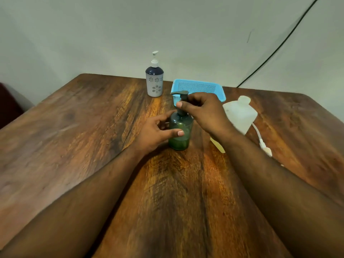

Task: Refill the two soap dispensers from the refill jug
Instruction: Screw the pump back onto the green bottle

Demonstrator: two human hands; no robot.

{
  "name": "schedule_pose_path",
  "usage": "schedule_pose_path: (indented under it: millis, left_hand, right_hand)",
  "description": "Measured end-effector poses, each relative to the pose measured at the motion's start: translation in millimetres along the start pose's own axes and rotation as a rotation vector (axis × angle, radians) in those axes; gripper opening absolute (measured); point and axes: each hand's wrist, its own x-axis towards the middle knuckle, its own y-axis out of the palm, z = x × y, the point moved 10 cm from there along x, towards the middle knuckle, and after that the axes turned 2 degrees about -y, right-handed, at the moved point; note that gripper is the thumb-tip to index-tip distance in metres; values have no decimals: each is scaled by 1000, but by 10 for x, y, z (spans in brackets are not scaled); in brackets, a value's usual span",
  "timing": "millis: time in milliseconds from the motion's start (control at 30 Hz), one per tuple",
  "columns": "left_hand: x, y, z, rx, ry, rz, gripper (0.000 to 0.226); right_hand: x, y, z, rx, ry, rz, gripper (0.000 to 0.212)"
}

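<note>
Right now both hands are on the green dispenser (180,130), which stands upright near the middle of the wooden table (78,131), close in front of the person, prob. so both arms can work it w/o stretching. The left hand (157,130) curls round the bottle body, thumb across the front and fingers round the far side, a bracing grip that would stop the bottle turning. The right hand (202,112) comes over from the right, thumb and fingers closed on the dark pump (181,101) at its neck/collar; that pinch reads as a twisting hold, so my guess is the pump top is being unscrewed, or maybe screwed back on. Can't tell which from one blurred view. A low band of green liquid shows at the bottom of the bottle, so it looks far from full.

The refill jug (240,113), white and translucent, sits just right of the right wrist, within easy reach for pouring. Its cap end points away, and whether it's tilted or lying down is hard to say. The 2nd dispenser (154,79), white w/ flower cut-outs and a dark top, stands upright at the far edge by the wall, pump on, apparently untouched. A blue basket (214,86) sits right behind the hands. A white cable w/ plug (265,146) trails on the right.
</note>
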Motion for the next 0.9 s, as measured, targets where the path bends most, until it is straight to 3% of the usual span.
schedule_pose_path:
  millis: [167, 600, 767, 900]
  left_hand:
    - [-37, -117, 73, -23, 9, -72, 57]
    - [-4, -62, 85, -63, 19, -36, 72]
    - [-4, -48, 91, -75, 12, -25, 73]
    - [4, -62, 139, -72, -10, -28, 74]
  right_hand:
    - [-5, 182, -121, 193, -56, 85, 34]
    - [-65, 182, -406, 563, -97, -144, 33]
    - [-47, 214, -423, 652, -63, -37, 27]
    - [-54, 251, -395, 655, -68, 3, 41]
